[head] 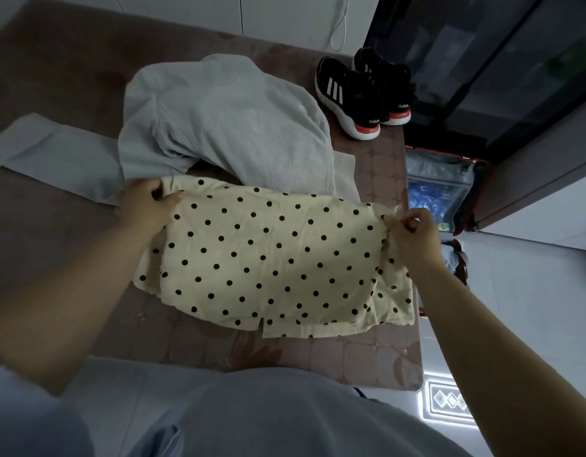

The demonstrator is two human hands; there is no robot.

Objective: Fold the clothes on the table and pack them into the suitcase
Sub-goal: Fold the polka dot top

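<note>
A cream garment with black polka dots (271, 258) lies partly folded on the near part of the table (54, 77). My left hand (146, 202) grips its far left corner, thumb over the cloth. My right hand (413, 232) pinches its far right corner at the table's right edge. Behind it lies a crumpled light grey top (225, 117), and a grey folded piece (54, 156) stretches out to the left. The open suitcase (446, 189), with a red rim and a zipped mesh lining, lies on the floor to the right of the table.
A pair of black sneakers (360, 94) with white stripes and red soles stands at the table's far right corner. A dark glass cabinet (499, 61) rises beyond the suitcase. Pale tiled floor (532, 308) lies to the right.
</note>
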